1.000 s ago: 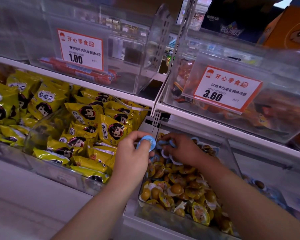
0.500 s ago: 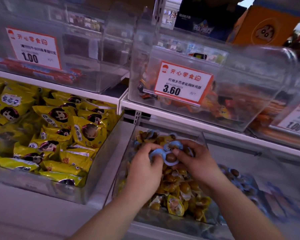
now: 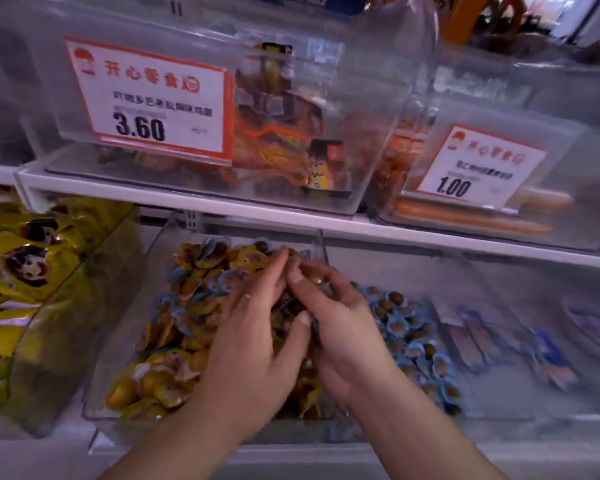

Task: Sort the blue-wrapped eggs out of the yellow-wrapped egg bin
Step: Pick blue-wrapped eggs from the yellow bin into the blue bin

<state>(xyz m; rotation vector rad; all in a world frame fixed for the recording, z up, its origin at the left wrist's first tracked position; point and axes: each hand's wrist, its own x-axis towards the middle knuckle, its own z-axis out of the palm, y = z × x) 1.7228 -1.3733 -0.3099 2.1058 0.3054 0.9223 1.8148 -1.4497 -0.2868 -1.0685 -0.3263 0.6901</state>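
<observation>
Head view shows your left hand (image 3: 253,344) spread open and right hand (image 3: 340,327) pinching blue-wrapped eggs (image 3: 222,282) in the yellow-wrapped egg bin (image 3: 97,386); lift only blue ones.

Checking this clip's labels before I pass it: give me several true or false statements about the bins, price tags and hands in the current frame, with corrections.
1. Both hands are in the bin of yellow-wrapped eggs. True: the left hand and right hand meet over its middle.
2. The price tag above that bin reads 1.00. False: it reads 3.60; the 1.00 tag sits to the right.
3. Blue-wrapped eggs are mixed into the yellow-wrapped egg bin. True.
4. The bin right of the hands holds only yellow-wrapped eggs. False: it holds blue-wrapped eggs.
5. Large yellow snack bags lie in the bin at far left. True.
</observation>
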